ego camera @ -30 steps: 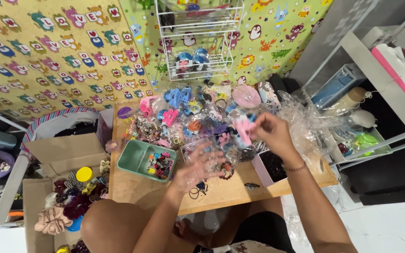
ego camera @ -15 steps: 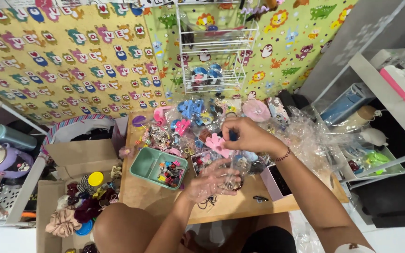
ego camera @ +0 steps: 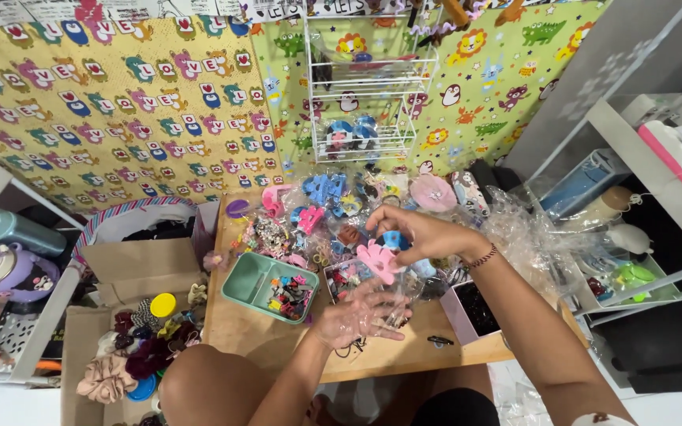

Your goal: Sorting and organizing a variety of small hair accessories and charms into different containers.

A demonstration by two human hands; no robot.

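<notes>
Right hand [ego camera: 424, 233] curled round a pink flower-shaped hair clip [ego camera: 378, 260], above the wooden table [ego camera: 246, 335] w/ heaped accessories. Left hand [ego camera: 361, 314] fingers spread, inside a clear plastic bag [ego camera: 392, 304]; bag contents hard to make out. Clip: flat, petal-edged, just above left hand.

- Left hand [ego camera: 361, 315]: palm down, fingers spread, covered by a clear plastic bag [ego camera: 372, 304]; forearm rises from the lower frame edge.
- Right hand [ego camera: 416, 233]: above and right of the left hand, fingers curled, pinching a pink flower-shaped hair clip [ego camera: 378, 260].
- Right wrist: carries a thin beaded bracelet [ego camera: 483, 256]; forearm extends to the lower right corner.
</notes>
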